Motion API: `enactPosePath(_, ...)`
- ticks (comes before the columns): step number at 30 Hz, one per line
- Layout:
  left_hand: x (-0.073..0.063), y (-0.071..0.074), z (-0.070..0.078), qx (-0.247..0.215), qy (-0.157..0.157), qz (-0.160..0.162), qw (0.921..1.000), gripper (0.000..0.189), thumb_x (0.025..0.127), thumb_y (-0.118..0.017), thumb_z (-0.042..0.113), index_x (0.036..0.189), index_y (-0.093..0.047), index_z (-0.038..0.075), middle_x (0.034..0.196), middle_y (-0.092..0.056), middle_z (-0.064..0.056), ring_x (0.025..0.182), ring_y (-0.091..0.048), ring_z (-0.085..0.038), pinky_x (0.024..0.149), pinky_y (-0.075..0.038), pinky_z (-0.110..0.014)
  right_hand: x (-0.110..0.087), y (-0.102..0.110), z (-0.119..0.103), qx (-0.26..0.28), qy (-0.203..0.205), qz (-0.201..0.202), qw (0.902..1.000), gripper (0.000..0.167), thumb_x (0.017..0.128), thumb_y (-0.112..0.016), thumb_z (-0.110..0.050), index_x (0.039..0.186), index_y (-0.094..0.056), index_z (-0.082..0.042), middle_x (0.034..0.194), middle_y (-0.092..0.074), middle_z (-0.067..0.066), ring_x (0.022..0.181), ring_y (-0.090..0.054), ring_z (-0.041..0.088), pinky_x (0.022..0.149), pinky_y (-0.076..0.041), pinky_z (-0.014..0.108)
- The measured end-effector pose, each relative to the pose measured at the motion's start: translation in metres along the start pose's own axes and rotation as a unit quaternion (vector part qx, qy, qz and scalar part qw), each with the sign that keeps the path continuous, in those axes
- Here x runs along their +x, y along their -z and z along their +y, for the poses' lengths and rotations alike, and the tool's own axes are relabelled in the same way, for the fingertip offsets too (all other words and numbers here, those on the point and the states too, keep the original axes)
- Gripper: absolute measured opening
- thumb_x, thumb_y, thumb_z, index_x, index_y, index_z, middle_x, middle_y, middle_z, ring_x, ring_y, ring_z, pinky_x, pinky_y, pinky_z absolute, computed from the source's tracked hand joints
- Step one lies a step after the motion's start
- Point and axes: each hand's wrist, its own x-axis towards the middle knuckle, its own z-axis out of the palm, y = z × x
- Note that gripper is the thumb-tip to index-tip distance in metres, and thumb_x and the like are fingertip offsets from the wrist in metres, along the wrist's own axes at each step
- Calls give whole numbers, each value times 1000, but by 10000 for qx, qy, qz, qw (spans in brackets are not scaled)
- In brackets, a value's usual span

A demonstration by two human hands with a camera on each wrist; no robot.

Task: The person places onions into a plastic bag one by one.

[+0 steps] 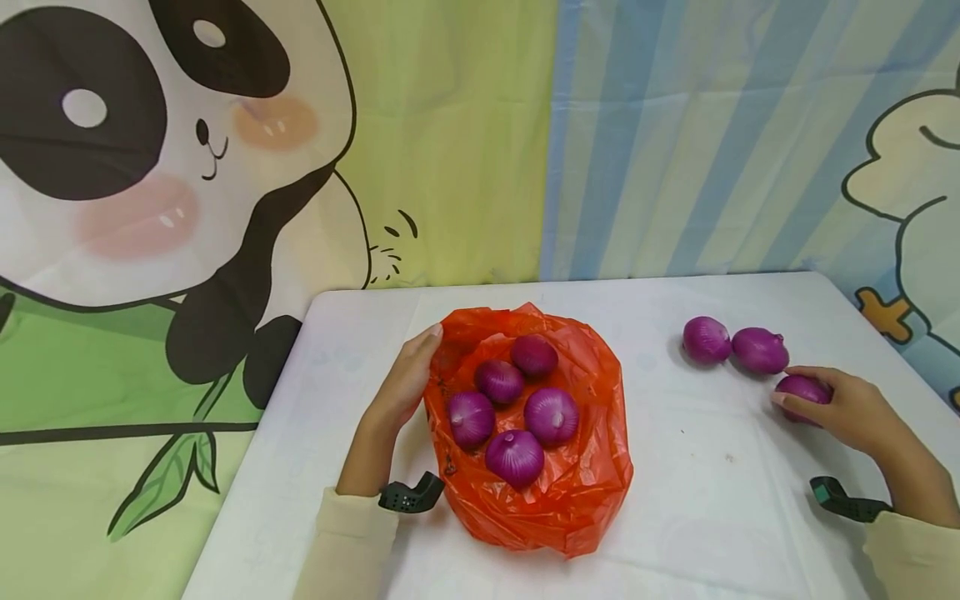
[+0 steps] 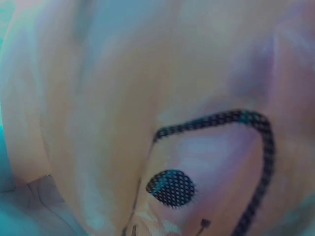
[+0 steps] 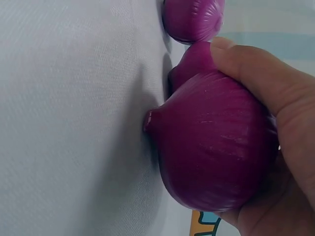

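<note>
An orange-red plastic bag (image 1: 588, 492) stands with its mouth spread wide in the middle of the table, and several red onions (image 1: 514, 458) lie inside it. My left hand (image 1: 401, 383) holds the bag's left rim, its fingers partly hidden behind the plastic. Over at the right, my right hand (image 1: 858, 417) grips a red onion (image 1: 802, 396) between thumb and fingers. In the right wrist view this held onion (image 3: 216, 142) fills the grasp, close to the tabletop. Two more onions, one at the left (image 1: 706, 341) and one at the right (image 1: 760, 350), lie side by side beyond that hand.
A white cloth covers the table (image 1: 697, 517). Behind it hangs a curtain (image 1: 465, 150) printed with a panda and stripes. Dark wrist devices (image 1: 412, 493) sit on both forearms. The left wrist view is blurred and shows mostly skin and a patterned surface.
</note>
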Motion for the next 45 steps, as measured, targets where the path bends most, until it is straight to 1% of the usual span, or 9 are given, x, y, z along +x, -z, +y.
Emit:
enactPosePath(6,1,1,-1,55,44,19,10000,49,107,-34,35,142,-47,4,139,-50,-12,131,-42,-22,110,-31,-40,-5,1,-15,-42,197,180,9996,75,89,-69,-46,134,-46,10,121,-43,40,103,-40,58,70,-52,61)
enactPosePath(11,0,2,-1,32,64,34,10000,49,107,-34,35,142,-46,3,139,-49,-12,131,-41,-22,110,-31,-41,-7,7,-41,1,645,283,9975,69,88,-73,-38,135,-48,7,122,-46,38,101,-44,55,66,-54,57)
enactPosePath(20,-1,0,0,41,70,31,10000,50,107,-34,35,143,-46,3,141,-48,-12,132,-41,-22,110,-31,-41,-12,13,-80,442,1073,617,9913,62,88,-74,-30,136,-50,1,125,-47,35,103,-44,55,63,-54,58)
enactPosePath(22,-1,0,0,50,66,13,10000,50,107,-34,35,143,-46,3,141,-48,-12,132,-41,-23,111,-30,-41,-13,14,-84,539,1172,653,9895,60,88,-74,-29,137,-51,-1,127,-48,33,103,-45,54,62,-56,52)
enactPosePath(24,-1,0,0,54,72,19,10000,49,107,-34,35,143,-46,3,141,-48,-12,132,-40,-23,111,-30,-41,-13,15,-89,663,1258,682,9875,58,89,-74,-28,137,-52,-4,129,-49,30,105,-45,52,61,-57,41)
enactPosePath(28,-1,-1,1,62,81,34,9999,49,107,-34,35,143,-46,4,140,-49,-12,132,-41,-22,110,-31,-41,-15,16,-100,911,1279,722,9850,55,89,-73,-26,137,-54,-7,132,-49,26,109,-45,49,61,-48,17)
enactPosePath(35,0,1,1,47,63,15,10000,49,107,-34,35,142,-46,3,140,-49,-13,131,-42,-23,110,-31,-41,-12,12,-122,1233,1603,812,9760,56,88,-75,-19,137,-53,-6,133,-49,26,112,-43,52,63,-51,20)
enactPosePath(40,0,1,-1,7,86,19,10000,49,107,-34,34,142,-46,1,139,-49,-15,130,-42,-24,110,-32,-41,-6,7,-144,1439,1804,837,9694,55,87,-75,-14,137,-55,-11,134,-51,19,116,-45,46,67,-50,18)
enactPosePath(45,1,0,0,14,70,16,10000,49,107,-34,34,142,-47,2,139,-49,-14,130,-42,-24,110,-32,-41,-3,5,-162,1555,2281,812,9577,56,84,-76,-4,136,-57,-11,134,-52,18,114,-47,43,70,-47,13)
